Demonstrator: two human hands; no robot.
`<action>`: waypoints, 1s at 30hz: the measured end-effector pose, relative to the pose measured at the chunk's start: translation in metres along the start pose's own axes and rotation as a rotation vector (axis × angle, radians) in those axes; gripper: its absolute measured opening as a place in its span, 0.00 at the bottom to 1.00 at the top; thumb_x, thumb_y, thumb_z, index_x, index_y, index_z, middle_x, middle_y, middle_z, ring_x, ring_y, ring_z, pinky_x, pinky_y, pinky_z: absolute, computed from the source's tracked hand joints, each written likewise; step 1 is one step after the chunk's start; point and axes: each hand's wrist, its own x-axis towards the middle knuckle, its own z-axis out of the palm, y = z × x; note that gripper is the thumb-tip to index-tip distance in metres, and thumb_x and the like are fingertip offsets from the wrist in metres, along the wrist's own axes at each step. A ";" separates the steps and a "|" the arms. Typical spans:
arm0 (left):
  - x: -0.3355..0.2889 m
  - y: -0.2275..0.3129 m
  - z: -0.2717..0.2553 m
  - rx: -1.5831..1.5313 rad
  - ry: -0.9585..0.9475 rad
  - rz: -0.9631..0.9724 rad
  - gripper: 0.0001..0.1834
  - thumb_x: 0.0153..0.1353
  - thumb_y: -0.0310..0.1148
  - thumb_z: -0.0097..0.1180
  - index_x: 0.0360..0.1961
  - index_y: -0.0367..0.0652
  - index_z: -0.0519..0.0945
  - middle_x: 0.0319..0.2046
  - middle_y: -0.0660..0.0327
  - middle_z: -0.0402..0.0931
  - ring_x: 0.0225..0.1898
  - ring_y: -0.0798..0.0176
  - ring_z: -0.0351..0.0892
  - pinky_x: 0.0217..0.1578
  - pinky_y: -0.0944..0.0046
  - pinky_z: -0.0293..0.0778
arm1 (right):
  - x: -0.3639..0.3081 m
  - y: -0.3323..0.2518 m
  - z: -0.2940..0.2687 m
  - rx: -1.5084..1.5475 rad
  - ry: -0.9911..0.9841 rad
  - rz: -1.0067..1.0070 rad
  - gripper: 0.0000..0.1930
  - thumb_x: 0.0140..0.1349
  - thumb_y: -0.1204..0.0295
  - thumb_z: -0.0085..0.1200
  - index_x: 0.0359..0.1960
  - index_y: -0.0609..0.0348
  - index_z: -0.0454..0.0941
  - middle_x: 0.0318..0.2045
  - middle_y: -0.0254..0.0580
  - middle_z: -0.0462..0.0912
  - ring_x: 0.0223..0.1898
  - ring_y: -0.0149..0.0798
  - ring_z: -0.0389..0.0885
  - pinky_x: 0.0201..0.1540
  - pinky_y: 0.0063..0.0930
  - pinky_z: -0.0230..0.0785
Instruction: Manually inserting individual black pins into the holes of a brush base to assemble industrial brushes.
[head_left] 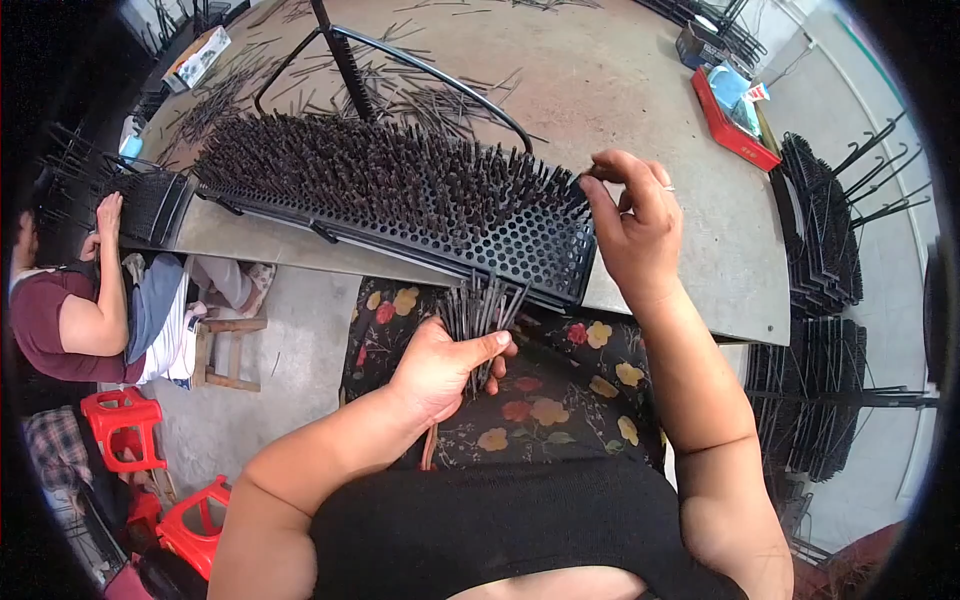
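Observation:
A bundle of thin dark grey sticks (480,308) stands upright in my left hand (448,362), whose fingers and thumb wrap round it below the tray's front edge. Ahead lies a long black tray (540,262) with rows of round holes. Dark upright sticks (340,170) fill most of it; bare holes show toward the front right. At the tray's right end is my right hand (640,220), thumb and forefinger pinched together beside the outermost sticks. What that pinch holds is too small to make out.
Loose sticks (430,105) and a black metal frame (350,75) lie behind the tray on the table (690,250). A red box (735,125) stands far right, near stacked black racks (825,220). At left, another person (75,320) works near red stools (122,425).

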 end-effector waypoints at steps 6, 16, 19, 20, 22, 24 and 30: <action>-0.001 0.000 0.006 -0.060 0.036 -0.010 0.07 0.59 0.28 0.61 0.34 0.36 0.79 0.30 0.56 0.79 0.29 0.61 0.79 0.27 0.59 0.77 | -0.001 -0.001 0.002 0.108 -0.094 0.025 0.10 0.49 0.78 0.62 0.34 0.57 0.80 0.31 0.39 0.83 0.37 0.46 0.79 0.42 0.36 0.71; -0.008 -0.005 0.002 0.018 -0.185 0.055 0.11 0.57 0.19 0.52 0.42 0.35 0.77 0.35 0.55 0.80 0.36 0.58 0.81 0.41 0.58 0.79 | -0.035 -0.057 -0.009 0.574 -0.490 0.143 0.23 0.57 0.72 0.59 0.56 0.59 0.73 0.53 0.48 0.77 0.53 0.45 0.77 0.53 0.37 0.71; -0.011 -0.009 -0.004 0.362 -0.257 0.112 0.18 0.56 0.25 0.60 0.49 0.38 0.77 0.45 0.59 0.78 0.50 0.61 0.77 0.51 0.61 0.73 | -0.058 -0.078 -0.005 0.737 -0.659 -0.020 0.20 0.59 0.70 0.57 0.53 0.62 0.75 0.53 0.51 0.78 0.57 0.50 0.75 0.57 0.39 0.69; -0.009 -0.004 -0.003 0.518 -0.334 0.268 0.18 0.56 0.27 0.61 0.49 0.40 0.78 0.46 0.59 0.79 0.50 0.61 0.77 0.52 0.61 0.73 | -0.065 -0.083 -0.003 0.687 -0.644 -0.083 0.16 0.58 0.70 0.58 0.46 0.63 0.78 0.48 0.49 0.80 0.54 0.50 0.78 0.56 0.40 0.71; -0.006 0.003 -0.011 0.811 -0.528 0.333 0.16 0.56 0.26 0.61 0.47 0.41 0.78 0.47 0.57 0.78 0.50 0.61 0.77 0.51 0.63 0.74 | -0.073 -0.088 -0.008 0.586 -0.559 -0.178 0.12 0.55 0.71 0.60 0.41 0.62 0.81 0.45 0.47 0.82 0.50 0.47 0.80 0.53 0.38 0.73; -0.009 0.000 -0.010 0.839 -0.525 0.393 0.14 0.56 0.25 0.60 0.45 0.40 0.78 0.44 0.56 0.79 0.48 0.60 0.79 0.49 0.63 0.75 | -0.079 -0.090 -0.008 0.544 -0.464 -0.270 0.14 0.52 0.71 0.63 0.40 0.61 0.80 0.44 0.46 0.82 0.50 0.49 0.79 0.51 0.39 0.74; -0.014 0.004 0.005 0.142 -0.144 0.096 0.05 0.64 0.27 0.56 0.39 0.40 0.75 0.26 0.59 0.79 0.25 0.68 0.79 0.24 0.69 0.74 | -0.069 -0.072 -0.009 0.800 -0.224 0.539 0.30 0.58 0.79 0.59 0.61 0.58 0.60 0.57 0.45 0.67 0.53 0.35 0.71 0.50 0.27 0.71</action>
